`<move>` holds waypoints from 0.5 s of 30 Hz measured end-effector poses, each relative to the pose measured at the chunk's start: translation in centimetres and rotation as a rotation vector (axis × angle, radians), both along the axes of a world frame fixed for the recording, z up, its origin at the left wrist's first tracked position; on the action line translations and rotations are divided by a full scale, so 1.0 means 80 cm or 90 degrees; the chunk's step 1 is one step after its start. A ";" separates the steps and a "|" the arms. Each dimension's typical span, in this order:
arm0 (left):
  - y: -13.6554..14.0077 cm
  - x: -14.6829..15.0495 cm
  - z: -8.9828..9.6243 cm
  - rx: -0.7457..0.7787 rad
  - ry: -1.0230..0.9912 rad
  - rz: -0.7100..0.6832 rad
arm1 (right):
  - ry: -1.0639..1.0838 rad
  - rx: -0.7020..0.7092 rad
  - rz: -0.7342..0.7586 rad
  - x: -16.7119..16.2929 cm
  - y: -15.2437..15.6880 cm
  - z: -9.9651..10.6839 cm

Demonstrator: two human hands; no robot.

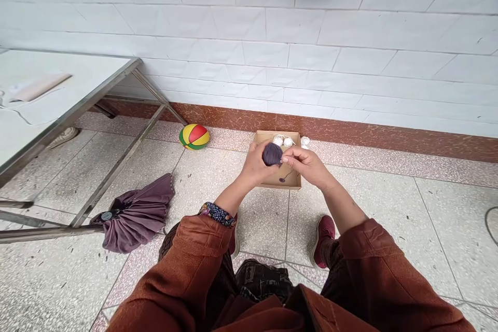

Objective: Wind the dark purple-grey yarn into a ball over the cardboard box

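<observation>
Dark yarn ball (272, 153): between the two hands, well in front of the body, overlapping the open cardboard box (270, 180) in my view; I judge it is held above the box.
Left hand (257, 164): nearer of the two, in full contact; its fingers curl around the ball from the left, with the thumb along the near side.
Right hand (306, 164): just right of the ball, its fingers drawn into a narrow pinch at the ball's lower right edge. I cannot tell from here whether a strand sits between them.
Key relation: from the right fingertips, the ball lies directly leftward; from the left palm, it lies to the right. The right hand's side is the open one, as I judge it.
Long axis: none I can make out; the ball reads as nearly round.
Loose dark yarn (282, 180): a small clump on the box floor, nearer the body than the ball, with a thin strand running toward the right hand.
White yarn balls (288, 141): along the far side of the box, beyond the dark ball.
Another white ball (305, 142): just outside the box's right wall, beyond the right hand.
</observation>
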State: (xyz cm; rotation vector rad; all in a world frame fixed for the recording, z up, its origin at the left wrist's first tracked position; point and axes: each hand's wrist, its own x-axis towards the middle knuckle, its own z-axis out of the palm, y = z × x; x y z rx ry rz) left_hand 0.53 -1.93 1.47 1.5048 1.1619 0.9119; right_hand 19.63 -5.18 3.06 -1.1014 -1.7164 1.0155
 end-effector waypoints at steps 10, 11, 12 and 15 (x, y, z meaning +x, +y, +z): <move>-0.016 -0.010 0.015 -0.225 -0.420 -0.334 | 0.039 0.010 -0.128 0.004 0.011 -0.014; -0.016 -0.010 0.017 -0.240 -0.455 -0.314 | 0.041 0.004 -0.117 0.004 0.011 -0.013; -0.016 -0.010 0.019 -0.248 -0.486 -0.290 | 0.042 -0.003 -0.103 0.004 0.010 -0.012; -0.013 -0.007 0.021 -0.230 -0.546 -0.204 | 0.047 -0.032 -0.053 0.003 0.006 -0.009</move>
